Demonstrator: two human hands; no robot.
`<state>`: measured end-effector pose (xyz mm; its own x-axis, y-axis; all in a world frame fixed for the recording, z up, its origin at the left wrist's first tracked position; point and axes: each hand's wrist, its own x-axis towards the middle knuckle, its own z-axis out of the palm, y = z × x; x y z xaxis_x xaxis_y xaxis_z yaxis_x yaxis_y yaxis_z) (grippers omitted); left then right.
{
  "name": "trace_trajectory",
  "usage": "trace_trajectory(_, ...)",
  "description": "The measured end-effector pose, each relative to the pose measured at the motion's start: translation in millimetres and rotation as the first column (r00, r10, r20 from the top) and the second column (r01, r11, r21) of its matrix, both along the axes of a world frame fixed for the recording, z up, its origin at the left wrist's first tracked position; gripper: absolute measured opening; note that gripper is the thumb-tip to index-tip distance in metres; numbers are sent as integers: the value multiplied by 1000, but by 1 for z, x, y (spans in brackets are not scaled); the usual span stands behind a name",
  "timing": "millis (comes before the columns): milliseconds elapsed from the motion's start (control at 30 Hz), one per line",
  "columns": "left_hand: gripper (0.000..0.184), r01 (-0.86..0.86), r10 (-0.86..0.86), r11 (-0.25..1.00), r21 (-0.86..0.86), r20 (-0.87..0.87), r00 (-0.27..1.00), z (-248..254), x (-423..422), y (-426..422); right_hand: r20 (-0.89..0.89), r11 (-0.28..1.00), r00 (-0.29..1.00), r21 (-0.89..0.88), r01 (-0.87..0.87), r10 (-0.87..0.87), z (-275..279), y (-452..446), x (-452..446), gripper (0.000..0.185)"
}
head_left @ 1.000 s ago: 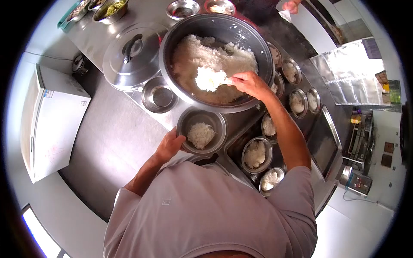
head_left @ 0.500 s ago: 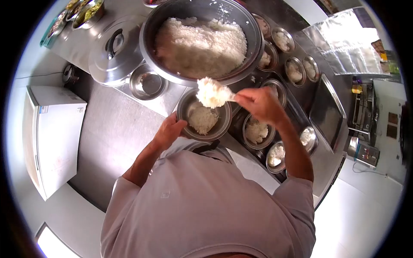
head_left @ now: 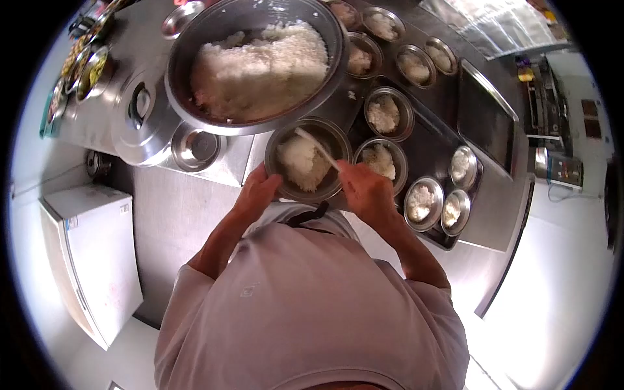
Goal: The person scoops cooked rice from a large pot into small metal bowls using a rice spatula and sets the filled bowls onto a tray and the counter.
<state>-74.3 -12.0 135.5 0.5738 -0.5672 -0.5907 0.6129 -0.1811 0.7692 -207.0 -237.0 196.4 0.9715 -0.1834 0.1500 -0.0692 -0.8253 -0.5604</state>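
My left hand [head_left: 259, 192] grips the left rim of a metal bowl [head_left: 335, 132], held close to my body. Inside the bowl lies a mound of white rice [head_left: 301, 166]. Closed round the handle of a pale rice paddle [head_left: 314, 144], my right hand [head_left: 365, 190] is at the bowl's right side. The paddle's head reaches down into the bowl, over the rice. Just beyond the bowl stands a large dark pot [head_left: 175, 84] with a thick bed of cooked rice [head_left: 260, 71] in it.
Several metal bowls of rice, one being this bowl [head_left: 389, 114], stand to the right, some on a dark tray [head_left: 429, 133]. Another tray [head_left: 500, 110] lies farther right. At left are an empty bowl [head_left: 195, 148], a pot lid [head_left: 144, 123] and a white fridge [head_left: 97, 253].
My right hand has come down with the paddle; its lump of rice is now in the bowl. The camera view has shifted, so the pot appears farther left.
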Motion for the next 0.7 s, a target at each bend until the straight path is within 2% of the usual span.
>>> trace_trajectory(133,40,127,-131,989,75,49,990,-13,6,-12,105,998,993,8,56,-57,-13,-10,-19,24)
trace_trajectory(200,39,195,-196,981,11,93,976,-15,4,-21,96,960,955,56,276,-280,-4,-14,-30,20)
trace_trajectory(233,39,221,-222,975,14,96,970,-17,3,-26,99,952,947,59,301,-305,-6,-16,-35,20)
trace_trajectory(300,40,298,-295,955,-8,123,948,-14,4,-35,126,949,943,111,294,-307,-9,-17,-45,19)
trace_trajectory(433,39,304,-308,951,49,113,945,4,1,-43,108,926,928,174,336,-357,4,-31,-51,20)
trace_trajectory(500,39,257,-257,966,8,-18,966,-4,0,-40,113,874,914,361,327,-389,16,-38,-41,21)
trace_trajectory(567,36,286,-289,957,45,66,955,-21,1,-30,189,912,929,329,244,-317,20,-45,-20,23)
trace_trajectory(633,35,237,-241,968,81,48,969,-22,-2,-23,224,990,969,122,75,-101,44,-53,14,23)
trace_trajectory(667,35,214,-219,974,79,54,974,-20,-2,-19,151,991,983,106,84,-100,55,-50,33,18)
trace_trajectory(700,35,192,-194,979,63,29,981,-17,-3,-15,154,993,985,101,61,-77,61,-50,54,18)
